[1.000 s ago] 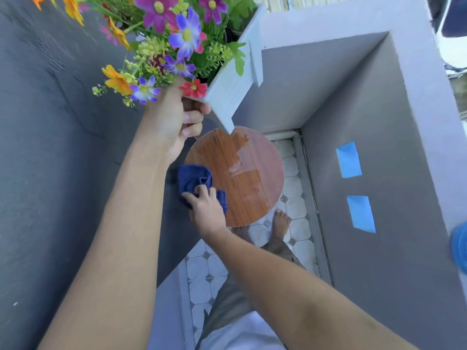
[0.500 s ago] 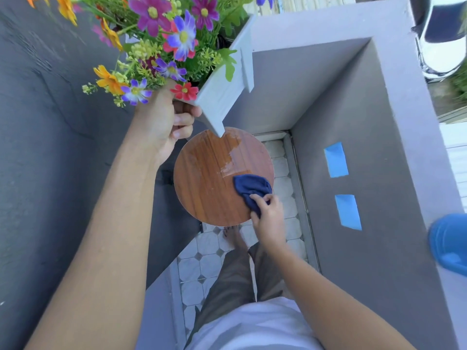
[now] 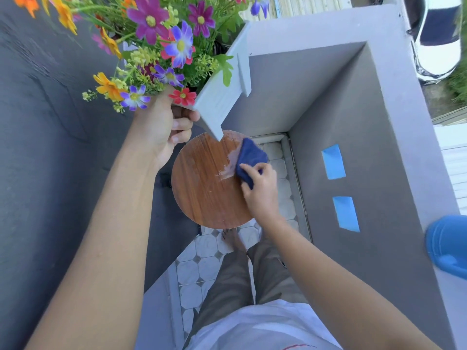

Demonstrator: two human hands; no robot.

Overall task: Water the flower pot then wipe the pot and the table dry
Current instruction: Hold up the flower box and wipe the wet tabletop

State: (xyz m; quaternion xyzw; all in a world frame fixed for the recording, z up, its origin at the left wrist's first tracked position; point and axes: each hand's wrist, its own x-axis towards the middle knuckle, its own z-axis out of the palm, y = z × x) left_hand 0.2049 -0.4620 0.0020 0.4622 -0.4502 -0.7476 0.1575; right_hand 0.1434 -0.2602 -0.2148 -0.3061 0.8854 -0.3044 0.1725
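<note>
My right hand (image 3: pixel 260 190) pinches the dark blue cloth (image 3: pixel 251 159), fingers curled over its near edge, pressing it on the round wooden table (image 3: pixel 202 195) at about two o'clock of the top. The wet sheen (image 3: pixel 228 168) lies just left of the cloth, toward ten o'clock, so I judge the next wipe goes that way. Farther up, my left hand (image 3: pixel 164 130) grips the grey flower pot (image 3: pixel 219 97), lifted off the table, full of flowers (image 3: pixel 161 46).

Two blue tape patches (image 3: pixel 333 161) on the grey wall (image 3: pixel 379 147)
</note>
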